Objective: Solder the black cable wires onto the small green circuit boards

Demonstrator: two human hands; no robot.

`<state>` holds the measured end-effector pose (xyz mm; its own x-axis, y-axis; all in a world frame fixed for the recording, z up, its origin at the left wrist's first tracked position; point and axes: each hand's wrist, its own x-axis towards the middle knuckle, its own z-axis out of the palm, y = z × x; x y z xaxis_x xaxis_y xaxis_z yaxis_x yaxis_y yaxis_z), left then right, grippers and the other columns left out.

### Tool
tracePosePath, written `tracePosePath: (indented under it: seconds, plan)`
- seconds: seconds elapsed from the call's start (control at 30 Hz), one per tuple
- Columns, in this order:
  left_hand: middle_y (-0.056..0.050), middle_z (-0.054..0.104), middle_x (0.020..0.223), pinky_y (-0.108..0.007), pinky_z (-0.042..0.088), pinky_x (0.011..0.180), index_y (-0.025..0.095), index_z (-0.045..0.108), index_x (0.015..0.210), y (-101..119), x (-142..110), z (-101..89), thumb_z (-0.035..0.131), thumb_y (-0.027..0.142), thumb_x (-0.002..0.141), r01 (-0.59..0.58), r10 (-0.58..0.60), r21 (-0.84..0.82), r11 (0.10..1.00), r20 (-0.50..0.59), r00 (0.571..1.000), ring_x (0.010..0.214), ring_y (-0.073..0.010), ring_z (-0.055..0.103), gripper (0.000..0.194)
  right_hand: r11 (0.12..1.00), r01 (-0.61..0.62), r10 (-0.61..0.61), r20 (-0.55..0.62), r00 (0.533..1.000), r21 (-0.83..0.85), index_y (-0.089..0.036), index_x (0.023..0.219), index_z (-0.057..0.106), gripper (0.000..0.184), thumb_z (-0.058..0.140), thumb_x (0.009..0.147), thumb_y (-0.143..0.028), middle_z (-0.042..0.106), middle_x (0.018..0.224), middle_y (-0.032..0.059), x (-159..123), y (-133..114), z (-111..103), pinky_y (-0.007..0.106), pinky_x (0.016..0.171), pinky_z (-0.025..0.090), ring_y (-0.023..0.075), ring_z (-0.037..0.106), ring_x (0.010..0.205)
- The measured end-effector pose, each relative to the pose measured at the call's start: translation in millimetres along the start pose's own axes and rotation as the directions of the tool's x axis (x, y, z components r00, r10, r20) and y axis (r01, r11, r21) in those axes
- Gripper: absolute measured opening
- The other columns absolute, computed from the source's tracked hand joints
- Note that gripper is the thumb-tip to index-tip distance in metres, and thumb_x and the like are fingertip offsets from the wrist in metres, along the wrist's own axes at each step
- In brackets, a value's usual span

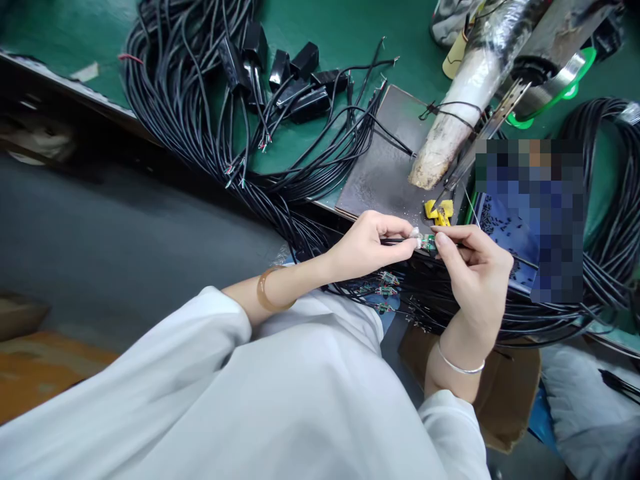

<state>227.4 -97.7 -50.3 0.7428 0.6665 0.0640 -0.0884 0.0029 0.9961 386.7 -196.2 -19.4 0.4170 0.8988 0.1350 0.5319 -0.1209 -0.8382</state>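
My left hand is closed, thumb and forefinger pinching the end of a black cable. White bits show at those fingertips; I cannot tell whether they are finger covers or part of the cable end. Against them sits a small green circuit board, its other end pinched between the thumb and fingers of my right hand. Just beyond the board, the tip of a metal tool arm points down at a yellow piece. Below my hands hang several cable ends with similar green boards.
A big bundle of black cables and several black plastic housings lie on the green table. A wrapped tube slants over a grey plate. To the right are a blue tray with small black parts, partly pixelated, and coiled cables.
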Motion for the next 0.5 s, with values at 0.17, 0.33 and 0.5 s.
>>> tracePosePath:
  seconds: [0.17, 0.33, 0.5]
  plan:
    - [0.001, 0.053, 0.063, -0.02, 0.035, 0.054, 0.011, 0.064, 0.068, 0.2, 4.1, -0.7, 0.064, 0.024, 0.081, 0.034, -0.032, -0.099, 0.994, 0.014, 0.999, 0.059, -0.0062, 0.043, 0.018, 1.0, 0.009, -0.009, 0.01, 1.0, 0.006, -0.024, 0.095, 0.077, 0.012, 0.07, 0.089, -0.032, 0.072, 0.08, 0.0004, 0.6, -1.0, -1.4, 0.022, 0.057, 0.049, 0.0097, 0.063, 0.063]
    - [0.005, 0.039, 0.052, -0.021, 0.024, 0.049, 0.012, 0.06, 0.061, 5.9, 9.3, -1.2, 0.065, 0.023, 0.074, 0.158, -0.156, -0.108, 0.982, 0.024, 0.987, 0.051, -0.0042, 0.031, 0.017, 0.997, 0.048, -0.048, 0.005, 0.999, -0.057, -0.023, 0.096, 0.077, 0.013, 0.069, 0.09, -0.032, 0.073, 0.08, 0.0001, 3.3, -0.9, 1.8, 0.024, 0.054, 0.046, 0.0094, 0.06, 0.058]
    - [0.006, 0.038, 0.051, -0.021, 0.02, 0.049, 0.013, 0.055, 0.058, 5.3, 13.3, 0.1, 0.063, 0.022, 0.07, 0.179, -0.183, -0.115, 0.977, -0.03, 0.983, 0.051, -0.0037, 0.029, 0.017, 0.938, 0.222, -0.262, -0.127, 0.957, -0.265, -0.026, 0.101, 0.078, 0.015, 0.069, 0.089, -0.025, 0.078, 0.098, 0.002, -2.6, -3.1, 5.5, 0.029, 0.063, 0.05, 0.0133, 0.066, 0.069]
